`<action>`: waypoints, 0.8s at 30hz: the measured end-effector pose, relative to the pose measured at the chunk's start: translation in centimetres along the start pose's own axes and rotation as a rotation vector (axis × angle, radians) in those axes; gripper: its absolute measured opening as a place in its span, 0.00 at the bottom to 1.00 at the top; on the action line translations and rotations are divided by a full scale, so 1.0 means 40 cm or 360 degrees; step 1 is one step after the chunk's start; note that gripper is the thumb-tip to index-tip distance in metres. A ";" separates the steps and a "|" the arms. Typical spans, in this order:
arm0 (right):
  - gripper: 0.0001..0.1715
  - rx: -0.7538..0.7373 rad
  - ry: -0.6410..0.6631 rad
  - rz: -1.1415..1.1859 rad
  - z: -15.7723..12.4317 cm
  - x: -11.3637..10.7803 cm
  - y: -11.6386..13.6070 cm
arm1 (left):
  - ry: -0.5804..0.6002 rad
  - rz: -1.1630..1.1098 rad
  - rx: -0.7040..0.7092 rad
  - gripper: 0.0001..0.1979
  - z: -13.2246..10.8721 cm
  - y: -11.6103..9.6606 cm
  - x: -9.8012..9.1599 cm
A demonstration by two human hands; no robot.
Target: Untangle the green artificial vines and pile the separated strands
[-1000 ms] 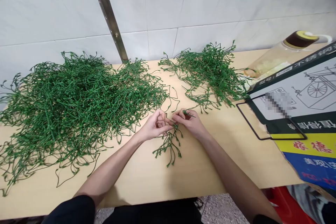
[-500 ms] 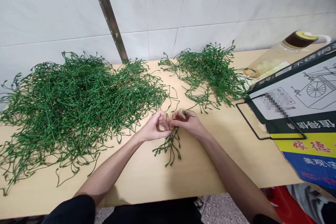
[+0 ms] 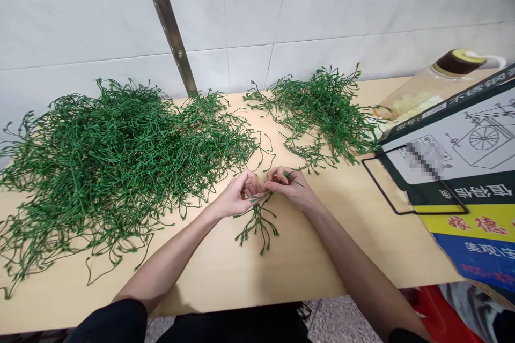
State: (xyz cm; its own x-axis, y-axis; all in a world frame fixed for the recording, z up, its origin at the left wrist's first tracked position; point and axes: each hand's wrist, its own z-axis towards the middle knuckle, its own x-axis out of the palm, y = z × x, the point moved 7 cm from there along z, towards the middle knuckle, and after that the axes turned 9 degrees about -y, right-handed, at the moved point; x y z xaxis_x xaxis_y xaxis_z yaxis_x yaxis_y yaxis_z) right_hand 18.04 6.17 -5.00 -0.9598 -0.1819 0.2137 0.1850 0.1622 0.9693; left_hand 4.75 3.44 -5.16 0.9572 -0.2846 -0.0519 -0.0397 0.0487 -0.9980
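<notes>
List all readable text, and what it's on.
All on the printed cardboard:
"型号:", top band
"不锈钢", top band
"值得信", lower dark band
"嫁德", yellow band
"美观", blue band
Red line on blue, remaining print: too blurred or small.

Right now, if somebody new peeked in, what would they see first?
Probably the huge green heap on the left of the table. Next, the smaller green heap, farther back, right of the middle. Then the fingers, front and center, at a small green sprig.
</notes>
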 end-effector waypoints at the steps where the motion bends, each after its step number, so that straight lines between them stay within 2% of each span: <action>1: 0.34 0.0000 0.0016 0.0006 0.000 0.000 0.000 | 0.0003 0.0001 0.0006 0.18 0.000 -0.004 0.001; 7: 0.31 0.0030 0.0083 0.0095 0.001 -0.002 -0.012 | -0.0034 -0.0084 -0.0048 0.17 -0.001 -0.016 -0.003; 15: 0.28 0.0102 0.0272 0.0259 -0.003 0.015 -0.016 | 0.0006 -0.0246 0.0089 0.17 0.002 -0.019 -0.003; 20: 0.28 0.0070 0.0233 0.0200 -0.003 0.015 -0.011 | -0.0072 -0.0356 0.0161 0.17 0.009 -0.022 -0.017; 24: 0.29 0.0053 0.0181 0.0192 0.000 0.012 -0.009 | -0.0075 -0.0504 0.0078 0.19 0.012 -0.013 -0.023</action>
State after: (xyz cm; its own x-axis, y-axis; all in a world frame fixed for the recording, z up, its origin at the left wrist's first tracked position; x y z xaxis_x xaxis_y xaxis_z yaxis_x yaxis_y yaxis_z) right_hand 17.50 6.01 -5.26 -0.9007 -0.2674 0.3423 0.2884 0.2212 0.9316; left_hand 4.03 4.11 -4.58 0.9321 -0.2481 0.2640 0.2752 0.0109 -0.9613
